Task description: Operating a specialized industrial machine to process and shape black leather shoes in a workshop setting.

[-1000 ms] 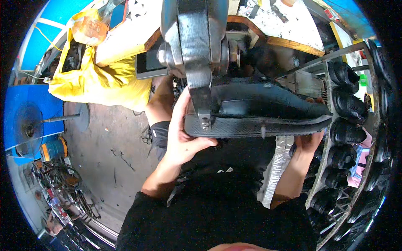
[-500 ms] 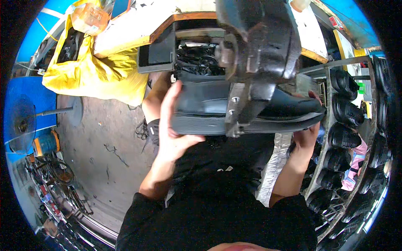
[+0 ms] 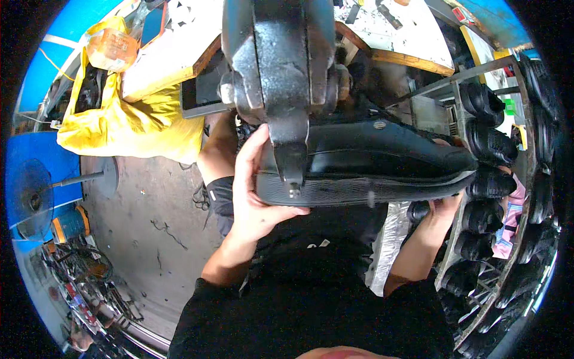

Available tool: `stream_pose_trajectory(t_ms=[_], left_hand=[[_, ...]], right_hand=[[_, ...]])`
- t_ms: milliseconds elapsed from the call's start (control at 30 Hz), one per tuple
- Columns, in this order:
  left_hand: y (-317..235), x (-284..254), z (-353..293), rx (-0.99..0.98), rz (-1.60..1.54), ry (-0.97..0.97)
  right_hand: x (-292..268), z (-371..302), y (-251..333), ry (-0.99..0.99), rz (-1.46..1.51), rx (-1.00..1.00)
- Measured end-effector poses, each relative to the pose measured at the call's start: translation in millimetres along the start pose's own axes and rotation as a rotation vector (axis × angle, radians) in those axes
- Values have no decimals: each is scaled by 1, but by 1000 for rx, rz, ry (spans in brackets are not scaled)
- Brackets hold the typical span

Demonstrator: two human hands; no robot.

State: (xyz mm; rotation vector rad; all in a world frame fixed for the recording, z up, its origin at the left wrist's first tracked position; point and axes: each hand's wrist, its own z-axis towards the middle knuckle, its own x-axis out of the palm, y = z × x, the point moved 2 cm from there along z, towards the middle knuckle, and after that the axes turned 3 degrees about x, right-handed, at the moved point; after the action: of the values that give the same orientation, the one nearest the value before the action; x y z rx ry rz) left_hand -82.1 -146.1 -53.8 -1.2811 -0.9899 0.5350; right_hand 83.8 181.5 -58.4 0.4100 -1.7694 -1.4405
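Head view: glossy black leather-look shoe [image 3: 382,158] lies long axis left-right across frame centre, spanning left hand [image 3: 245,206] gripping heel to right hand [image 3: 445,205] gripping toe.

I hold a glossy black shoe [image 3: 371,152] lengthwise just right of the frame's centre, its tapering end pointing right. Its thick, textured sole [image 3: 341,193] runs along the bottom; a small pale oval [image 3: 379,124] marks the upper.

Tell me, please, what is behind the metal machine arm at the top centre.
Behind the machine arm, the black shoe shows to either side, with white tabletop farther up. The strip of shoe directly behind it is covered.
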Motion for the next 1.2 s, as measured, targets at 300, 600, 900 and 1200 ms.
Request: stream_pose_trajectory(t_ms=[300, 600, 900, 1200], left_hand=[[9, -56, -7, 197, 87, -281], [6, -99, -9, 220, -289, -264], [40, -123, -24, 105, -510, -207], [9, -105, -19, 327, 172, -359]], right_hand=[[87, 20, -5, 327, -375, -220], [142, 8, -24, 425, -247, 21], [158, 2, -25, 554, -291, -37], [175, -7, -30, 604, -325, -122]])
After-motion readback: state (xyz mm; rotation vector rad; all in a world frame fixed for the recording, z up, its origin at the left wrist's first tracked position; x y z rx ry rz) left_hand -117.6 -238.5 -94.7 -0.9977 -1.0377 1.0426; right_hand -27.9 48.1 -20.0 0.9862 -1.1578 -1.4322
